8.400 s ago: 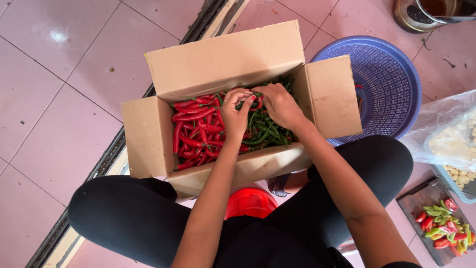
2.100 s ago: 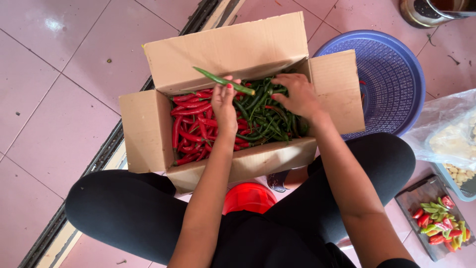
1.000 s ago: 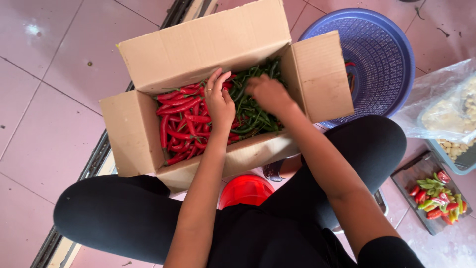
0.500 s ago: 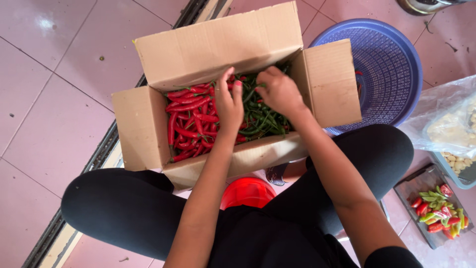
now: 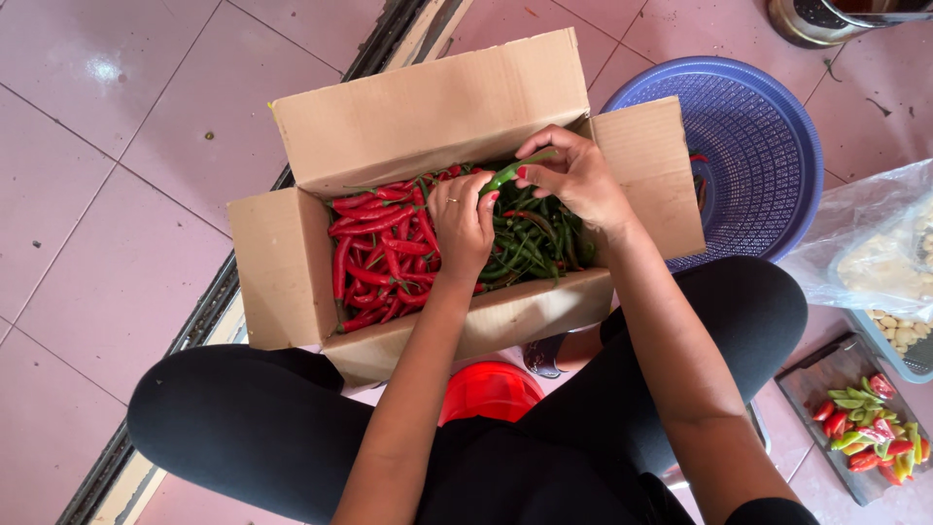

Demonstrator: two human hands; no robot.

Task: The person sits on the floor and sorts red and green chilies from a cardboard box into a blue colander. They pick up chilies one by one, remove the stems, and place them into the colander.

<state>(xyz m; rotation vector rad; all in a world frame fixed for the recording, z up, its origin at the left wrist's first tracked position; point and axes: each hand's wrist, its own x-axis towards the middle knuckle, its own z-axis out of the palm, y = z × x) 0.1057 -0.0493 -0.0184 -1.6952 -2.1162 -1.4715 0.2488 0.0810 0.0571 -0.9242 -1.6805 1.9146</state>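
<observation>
Green chili [image 5: 513, 174]: long, thin, held over the cardboard box [image 5: 442, 117], just above the pile inside. We see both hands on it. Right hand [image 5: 573, 175] pinches its upper end, fingers curled tight around the pepper, so that grip is narrow and holding the green chili. Left hand [image 5: 462, 219] meets the lower end with its fingertips; grip looks closed on the same pepper, though the exact contact is partly hidden behind the fingers.

Box: open top, flaps standing up, sitting on the pink tiled floor [image 5: 107, 175] right in front of our crossed legs in black trousers [image 5: 243, 428]. Inside the box, red chilies [image 5: 374, 258] fill the left half, green chilies [image 5: 535, 243] fill the right half. The two piles touch in the middle, under the left hand.

Around the box:
- Blue plastic basket [image 5: 758, 156] just to the right of the box, touching or nearly touching the right flap.
- Red round item [image 5: 491, 389] just below the box, between our knees; we cannot tell what it is.
- Dark tray [image 5: 826, 374] with small mixed red, green and yellow chilies [image 5: 865, 433], well to the lower right of the box.
- Clear plastic bag [image 5: 865, 243] to the right of the box, beyond the basket; contents pale, not clear.
- Metal pot [image 5: 816, 19] at the top edge, up and right of the box, only partly in view.
</observation>
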